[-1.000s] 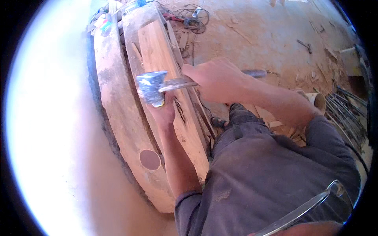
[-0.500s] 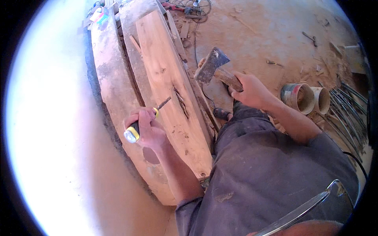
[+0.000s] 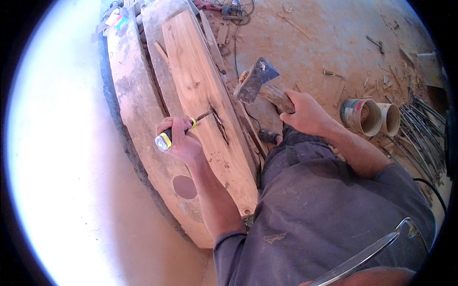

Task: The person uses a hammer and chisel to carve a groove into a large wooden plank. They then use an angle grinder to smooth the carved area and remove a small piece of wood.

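Note:
My left hand (image 3: 180, 138) is closed round the yellow-and-black handle of a chisel (image 3: 204, 115). Its metal blade points right, and the tip meets the upper end of a dark, ragged crack (image 3: 220, 127) in a pale wooden plank (image 3: 191, 76). Off to the right, my right hand (image 3: 305, 110) grips the wooden handle of a hatchet (image 3: 257, 80). The hatchet's worn steel head is raised beside the plank, apart from the chisel.
The plank lies on long, rough slabs (image 3: 136, 95) with gaps between them. Two buckets (image 3: 361, 117) lie by a bundle of rods (image 3: 420, 136) at right. Another yellow-handled tool (image 3: 332, 74) and a hammer (image 3: 376, 44) rest on the dusty floor. A corded red power tool (image 3: 210, 6) is at the top.
My left hand has moved slightly right and up, bringing the chisel's tip to the crack. The hatchet in my right hand has barely moved.

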The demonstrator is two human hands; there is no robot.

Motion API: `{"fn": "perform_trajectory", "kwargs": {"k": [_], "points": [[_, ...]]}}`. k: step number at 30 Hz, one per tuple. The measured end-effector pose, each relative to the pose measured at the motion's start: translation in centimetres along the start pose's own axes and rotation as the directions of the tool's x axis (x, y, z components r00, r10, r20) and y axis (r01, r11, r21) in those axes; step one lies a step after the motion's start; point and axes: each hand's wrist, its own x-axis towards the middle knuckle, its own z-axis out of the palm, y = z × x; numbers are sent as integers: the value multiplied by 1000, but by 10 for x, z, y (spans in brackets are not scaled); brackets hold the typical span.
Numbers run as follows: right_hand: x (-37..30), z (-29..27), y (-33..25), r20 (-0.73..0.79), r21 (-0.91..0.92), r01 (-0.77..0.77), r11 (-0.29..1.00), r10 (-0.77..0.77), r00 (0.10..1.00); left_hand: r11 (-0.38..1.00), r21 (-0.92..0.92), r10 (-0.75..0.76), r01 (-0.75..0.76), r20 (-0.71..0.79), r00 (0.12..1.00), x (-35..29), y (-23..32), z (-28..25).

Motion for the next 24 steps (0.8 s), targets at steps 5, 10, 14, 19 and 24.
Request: {"fn": "perform_trajectory", "kwargs": {"k": [5,10,14,19,24], "points": [[5,-5,-17,42,11,-14,1000,14,999,999,31,-18,18,6,1000,3,3,11],[8,-4,-21,21,30,8,1000,-9,1000,999,45,23,-24,35,999,3,9,11],[11,-3,-26,32,25,26,999,-26,999,999,46,4,-6,41,999,8,7,7],[12,0,-28,22,9,34,999,-34,999,981,193,-70,35,179,981,17,12,17],[16,3,-36,-11,-10,78,997,-78,997,960,266,-116,86,99,988,32,14,42]]}}
